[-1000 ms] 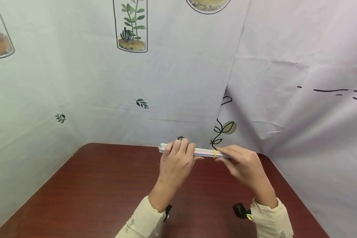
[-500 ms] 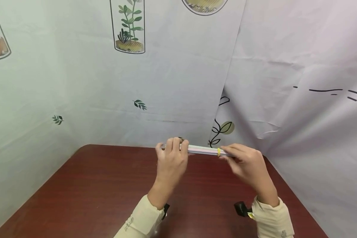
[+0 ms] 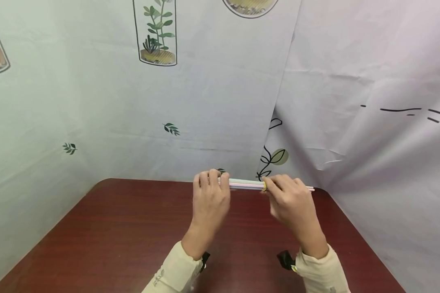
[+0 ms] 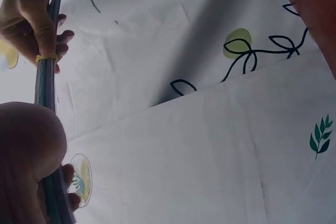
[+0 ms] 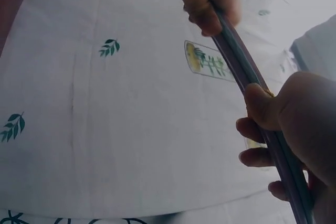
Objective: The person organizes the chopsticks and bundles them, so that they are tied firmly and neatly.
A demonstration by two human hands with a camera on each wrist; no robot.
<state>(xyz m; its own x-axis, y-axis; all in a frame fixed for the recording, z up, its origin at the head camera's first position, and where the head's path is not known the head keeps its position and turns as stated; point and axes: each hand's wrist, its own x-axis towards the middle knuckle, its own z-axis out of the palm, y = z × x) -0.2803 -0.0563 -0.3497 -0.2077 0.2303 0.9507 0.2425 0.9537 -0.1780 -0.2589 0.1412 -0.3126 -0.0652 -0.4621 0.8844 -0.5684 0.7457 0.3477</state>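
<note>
A bundle of thin pastel chopsticks (image 3: 245, 184) is held level above the table's far edge. My left hand (image 3: 210, 197) grips its left end, the fingers curled over the top. With thumb and fingers, my right hand (image 3: 289, 199) pinches it near a yellow rubber band (image 3: 264, 186) wound around the bundle. A couple of narrow white tips stick out to the right of that hand. In the right wrist view, the thumb (image 5: 260, 106) lies on the chopsticks (image 5: 239, 59) right at the band, with the other fingers behind. The left end is hidden inside my left hand.
A dark red-brown table (image 3: 139, 232) spreads below the hands. Pale fabric (image 3: 220, 110) printed with plants hangs behind and at both sides of it. Black wrist devices (image 3: 286, 259) sit by the cream sleeves (image 3: 324, 270).
My left hand has shifted left over the bundle's end. The right hand has slid left along it onto the rubber band, and the tips now show beyond that hand.
</note>
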